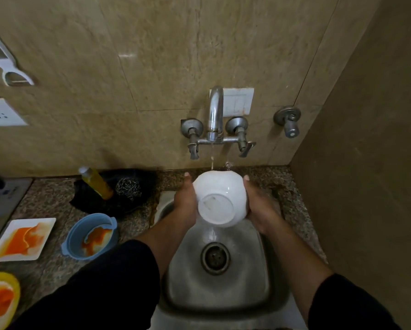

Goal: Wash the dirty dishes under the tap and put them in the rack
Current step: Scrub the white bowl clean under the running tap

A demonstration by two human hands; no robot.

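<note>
A white bowl (pixel 220 198) is held over the steel sink (pixel 245 277), tipped so its base faces me and its mouth faces the wall. My left hand (pixel 184 201) grips its left side and my right hand (pixel 259 206) grips its right side, thumbs at the rim. A thin stream runs from the tap (pixel 215 113) onto the bowl's far edge and drains off below it. Left of the sink wait a blue bowl (pixel 90 236), a white square plate (pixel 22 239) and a yellow plate (pixel 1 298), all smeared orange.
A yellow soap bottle (pixel 96 182) and a steel scrubber (pixel 128 188) lie on a black cloth (pixel 97 201) at the back of the granite counter (pixel 49 196). A side wall (pixel 366 186) stands close on the right. A second valve (pixel 289 121) juts from the back wall.
</note>
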